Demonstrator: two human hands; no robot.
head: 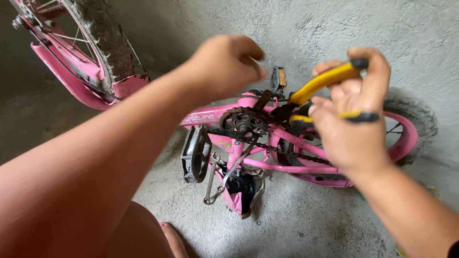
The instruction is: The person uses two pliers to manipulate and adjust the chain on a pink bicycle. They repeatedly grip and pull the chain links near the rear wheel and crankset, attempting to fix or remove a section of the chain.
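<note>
So the pliers (319,86) with the yellow grips and black tips are up over the middle of the upside-down pink kids' bike (287,138), nose pointing down at the frame just beside the rusty chainring (244,122). The right hand (351,112) is wrapped around both handles, fingers curled over the top one, thumb side on the lower one, handles spread a bit apart. The left hand (227,62) is hovering above the crank area, fingers bunched in a loose pinch; it's blurry, so I can't tell if there's anything in it. Below that there's a black pedal (195,154) sticking out toward us, another pedal (278,78) with an orange reflector poking up, and the chain (287,152) running back to the rear wheel (411,122). The muddy front wheel (95,38) with its pink fender is off in the top left corner. Everything's sitting on a rough concrete floor (311,220), and a bare foot (173,240) shows at the bottom edge.
</note>
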